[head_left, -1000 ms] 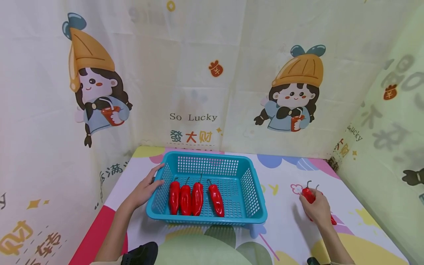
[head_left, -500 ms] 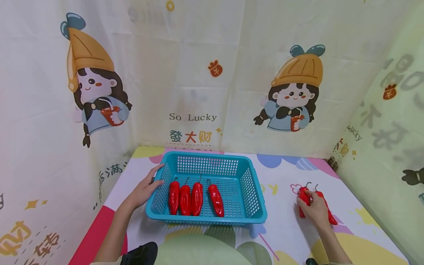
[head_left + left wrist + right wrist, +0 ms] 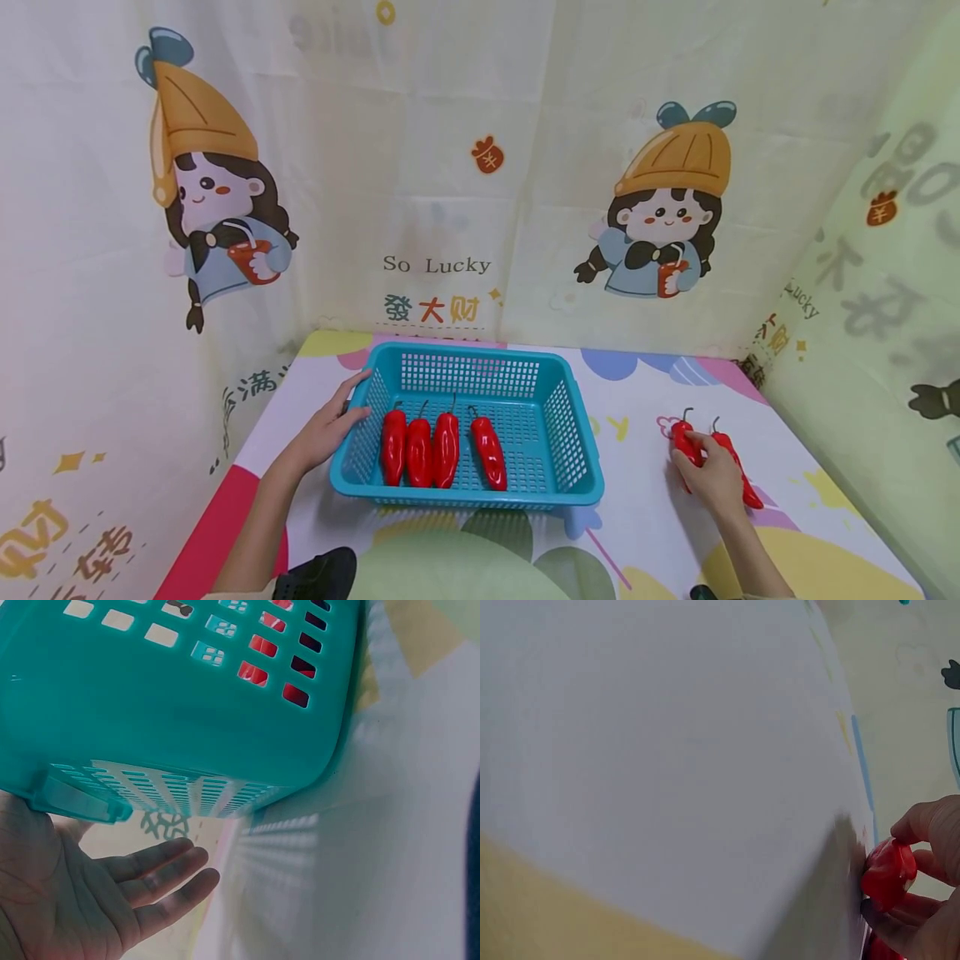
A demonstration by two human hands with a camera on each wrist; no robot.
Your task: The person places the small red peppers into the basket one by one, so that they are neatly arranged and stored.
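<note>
My left hand (image 3: pixel 327 432) rests against the left rim of a blue plastic basket (image 3: pixel 587 450), thumb and index finger at the edge. In the left wrist view, the other fingers of that hand (image 3: pixel 97 896) reach out loosely beside the basket wall (image 3: pixel 172 712). Several glossy red chili peppers (image 3: pixel 490 454) lie inside, mostly on the left. Over to the right, my right hand (image 3: pixel 712 475) pinches another red chili pepper (image 3: pixel 682 440) between thumb and fingers, low over the table. Right beside that hand lies one more red pepper (image 3: pixel 751 497), partly covered by it.
The table (image 3: pixel 637 475) wears a white cloth with coloured shapes. Printed fabric (image 3: pixel 525 233) hangs behind it and along both sides. Table surface lies between the basket and the right hand.
My right hand has shifted slightly left with its pepper, and the pepper beside it shows more. The left hand and the basket stay put.
</note>
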